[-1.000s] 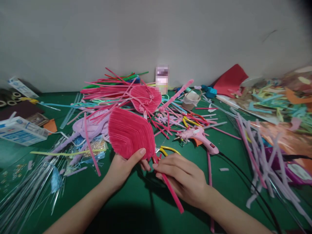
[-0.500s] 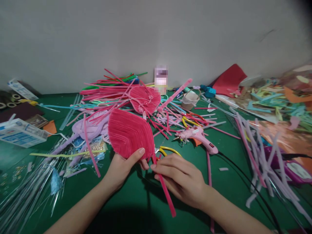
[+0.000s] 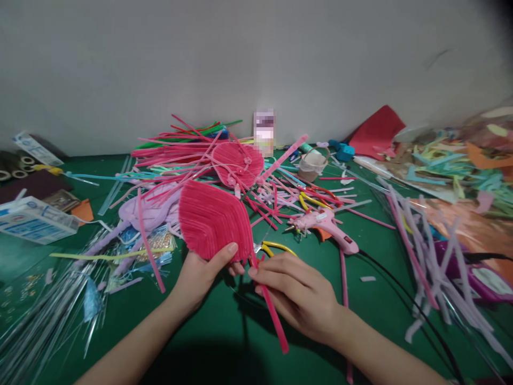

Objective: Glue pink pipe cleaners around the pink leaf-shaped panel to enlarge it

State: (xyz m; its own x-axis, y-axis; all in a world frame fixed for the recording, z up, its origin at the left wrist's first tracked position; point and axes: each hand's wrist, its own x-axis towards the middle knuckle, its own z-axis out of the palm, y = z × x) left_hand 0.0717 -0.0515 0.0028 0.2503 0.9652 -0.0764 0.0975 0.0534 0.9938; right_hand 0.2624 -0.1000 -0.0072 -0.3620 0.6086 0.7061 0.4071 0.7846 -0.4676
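Note:
My left hand (image 3: 210,272) grips the lower edge of a deep pink, petal-shaped piece (image 3: 214,222) made of pipe cleaners laid side by side, thumb on its face. My right hand (image 3: 298,294) pinches a pink pipe cleaner (image 3: 274,318) close to the piece's lower right corner; its loose end hangs down toward me. Yellow-handled pliers (image 3: 278,246) lie just behind my right fingers, partly hidden. A second round pink piece (image 3: 236,163) with small flowers rests farther back.
A pink glue gun (image 3: 324,222) lies to the right, its black cord running toward me. Lilac strips (image 3: 444,267) spread at far right. Silvery stems (image 3: 60,299) and a lilac shape (image 3: 148,208) are on the left. A small basket (image 3: 312,163) stands near the wall.
Almost nothing differs. The petal-shaped piece has shifted very slightly, and the pipe cleaner's loose end is a little higher; both hands keep their hold.

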